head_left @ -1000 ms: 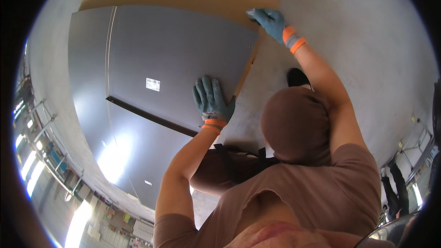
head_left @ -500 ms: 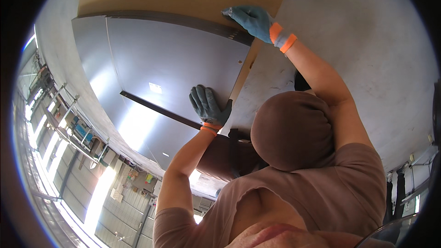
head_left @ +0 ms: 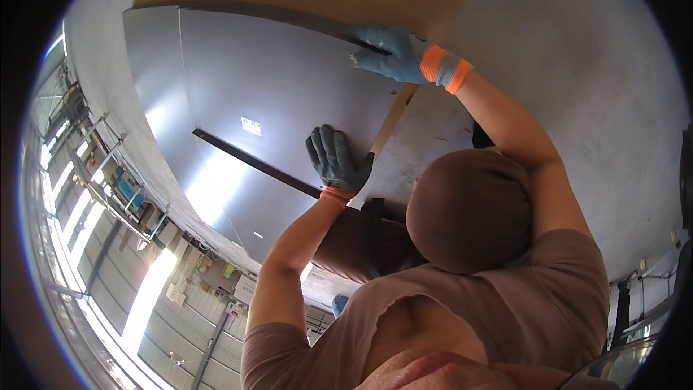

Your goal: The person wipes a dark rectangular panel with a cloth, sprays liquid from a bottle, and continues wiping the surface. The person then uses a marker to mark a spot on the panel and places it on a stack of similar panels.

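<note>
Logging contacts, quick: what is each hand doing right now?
Left hand: open, flat on the grey metal sheet.
Right hand: closed on the sheet's top edge.

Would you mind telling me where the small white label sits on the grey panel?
In the head view, the white label sits left of centre on the grey panel, just above the dark bar and left of the left hand.

A bare grey concrete floor (head_left: 577,50) spreads across the right side of the space, pale and evenly lit. Along the left edge run metal racks (head_left: 108,195) with odds and ends on them, and past them a corrugated roller door (head_left: 180,332) and ribbed wall panels. Strong daylight pours in through bright strips (head_left: 148,296) down there, washing that side out.
</note>
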Demonstrator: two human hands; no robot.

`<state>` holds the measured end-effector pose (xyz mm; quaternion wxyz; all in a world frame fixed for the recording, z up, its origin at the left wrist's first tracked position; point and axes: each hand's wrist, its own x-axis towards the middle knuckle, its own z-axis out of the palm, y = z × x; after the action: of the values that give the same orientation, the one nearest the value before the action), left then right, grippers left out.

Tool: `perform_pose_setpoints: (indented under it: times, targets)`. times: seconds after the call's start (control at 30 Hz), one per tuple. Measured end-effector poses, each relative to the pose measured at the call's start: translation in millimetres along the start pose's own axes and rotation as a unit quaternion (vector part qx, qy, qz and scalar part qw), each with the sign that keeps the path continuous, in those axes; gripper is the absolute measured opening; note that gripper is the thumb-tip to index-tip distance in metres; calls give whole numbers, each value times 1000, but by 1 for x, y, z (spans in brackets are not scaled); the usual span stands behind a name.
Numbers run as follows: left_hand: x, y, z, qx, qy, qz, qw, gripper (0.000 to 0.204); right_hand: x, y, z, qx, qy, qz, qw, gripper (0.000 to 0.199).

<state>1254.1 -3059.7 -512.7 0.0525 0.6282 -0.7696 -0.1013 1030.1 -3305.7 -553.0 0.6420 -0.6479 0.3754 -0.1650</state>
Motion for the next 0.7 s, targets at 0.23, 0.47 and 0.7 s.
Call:
perform_pose_setpoints:
  times: [0.23, 0.47, 0.7]
  targets:
    - [2, 2, -2, -2, 3, 0, 1000, 95, -4, 1, 10, 9, 11, 15, 1000, 54]
    - [-1, 1, 3, 4, 20, 12, 1000, 100, -3, 17, 19, -13, 59, -43, 997, 52]
    - [-2, 0, 3, 4, 20, 12, 1000, 103, -7, -1, 9, 30, 8, 13, 999, 54]
